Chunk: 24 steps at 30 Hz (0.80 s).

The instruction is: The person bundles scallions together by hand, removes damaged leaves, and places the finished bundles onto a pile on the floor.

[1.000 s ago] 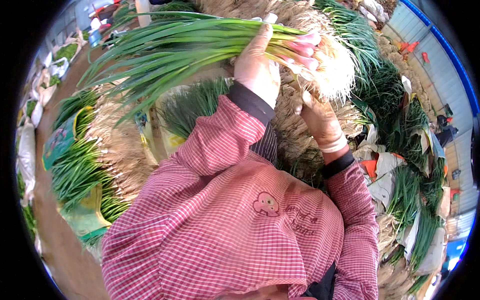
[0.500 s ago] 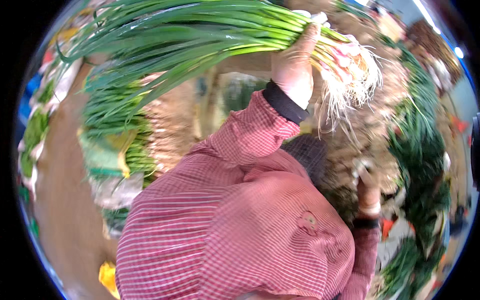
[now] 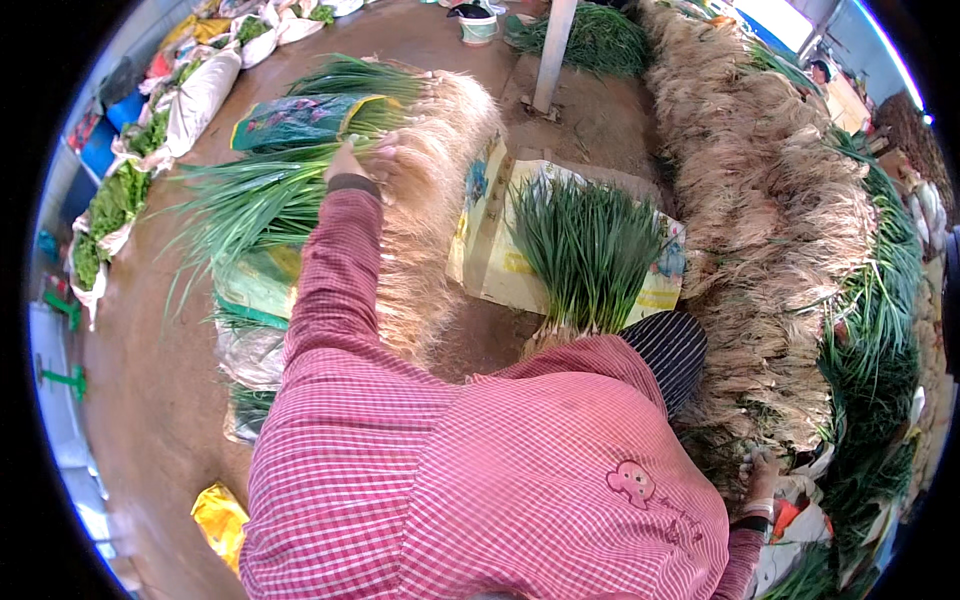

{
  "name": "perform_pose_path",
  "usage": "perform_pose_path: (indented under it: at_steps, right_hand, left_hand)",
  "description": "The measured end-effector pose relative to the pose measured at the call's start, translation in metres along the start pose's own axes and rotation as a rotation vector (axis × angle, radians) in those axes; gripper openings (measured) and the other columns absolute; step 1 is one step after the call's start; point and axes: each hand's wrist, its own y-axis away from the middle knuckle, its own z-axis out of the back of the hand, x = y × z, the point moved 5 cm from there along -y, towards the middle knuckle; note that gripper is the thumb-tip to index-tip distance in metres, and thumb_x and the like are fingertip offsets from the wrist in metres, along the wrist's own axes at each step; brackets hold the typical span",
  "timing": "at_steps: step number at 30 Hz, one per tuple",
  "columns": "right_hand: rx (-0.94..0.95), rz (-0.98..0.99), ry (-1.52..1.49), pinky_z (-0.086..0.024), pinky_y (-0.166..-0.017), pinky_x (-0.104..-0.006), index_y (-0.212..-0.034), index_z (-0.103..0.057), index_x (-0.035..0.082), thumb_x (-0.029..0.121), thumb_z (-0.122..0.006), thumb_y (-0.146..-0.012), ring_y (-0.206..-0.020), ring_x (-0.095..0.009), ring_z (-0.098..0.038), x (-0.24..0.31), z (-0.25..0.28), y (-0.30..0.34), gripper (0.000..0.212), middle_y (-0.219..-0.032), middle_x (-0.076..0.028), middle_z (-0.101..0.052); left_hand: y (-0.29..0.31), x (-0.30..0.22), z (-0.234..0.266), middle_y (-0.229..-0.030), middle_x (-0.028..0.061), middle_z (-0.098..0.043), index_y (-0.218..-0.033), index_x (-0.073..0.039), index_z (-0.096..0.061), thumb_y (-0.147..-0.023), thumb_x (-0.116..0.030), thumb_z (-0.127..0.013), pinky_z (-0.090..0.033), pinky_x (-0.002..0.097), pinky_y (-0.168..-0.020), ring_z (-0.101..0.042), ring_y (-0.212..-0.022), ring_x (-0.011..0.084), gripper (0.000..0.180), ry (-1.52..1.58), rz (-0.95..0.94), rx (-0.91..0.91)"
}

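Observation:
Stretched far out to the left, my left hand (image 3: 345,166) is closed on a bunch of green onions (image 3: 262,195). Its leaves spread leftward across a long stack of bundles, and the roots lie toward the stack's pale root side (image 3: 428,190). My right hand (image 3: 761,472) is low at the right, against the near end of a long heap of onions with roots showing (image 3: 765,240). Its fingers look curled in; what they hold, if anything, is hidden. Before me an upright cluster of green onions (image 3: 590,250) rests by a flattened printed sack (image 3: 500,275).
A white post (image 3: 555,55) rises from the floor ahead, with a bucket (image 3: 478,28) beyond it. White sacks (image 3: 203,95) of greens line the left wall. Green and clear plastic sheets (image 3: 250,295) cover part of the left stack. A yellow bag (image 3: 220,520) lies at lower left.
My left hand has carried the green onion bunch from high in front of me to the left stack. The view has swung, and the upright cluster now shows. My right hand stays by the right heap.

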Motion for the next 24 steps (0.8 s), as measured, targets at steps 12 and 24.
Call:
perform_pose_path:
  at_steps: [12, 24]
  right_hand:
    - [0.092, 0.083, 0.019, -0.042, -0.052, -0.0236, -0.102, -0.065, 0.006, 0.02, -0.055, -0.094, -0.061, -0.009, -0.055, 0.016, 0.002, -0.02, 0.019, -0.076, 0.002, -0.059]
    - [-0.003, 0.155, 0.375, -0.041, -0.053, -0.0245, -0.1, -0.064, 0.005, 0.019, -0.055, -0.093, -0.065, -0.009, -0.053, 0.002, 0.013, -0.04, 0.018, -0.078, 0.001, -0.058]
  left_hand:
    - [-0.169, -0.052, 0.0, -0.087, 0.0093, -0.064, -0.101, -0.009, -0.055, -0.094, -0.021, -0.052, -0.049, 0.053, -0.069, -0.059, -0.075, 0.0272, 0.014, 0.095, 0.053, -0.211]
    - [-0.172, -0.039, -0.023, -0.1, 0.0127, -0.066, -0.109, -0.002, -0.058, -0.091, -0.022, -0.062, -0.053, 0.0453, -0.075, -0.064, -0.084, 0.03, 0.027, 0.181, -0.1, 0.042]
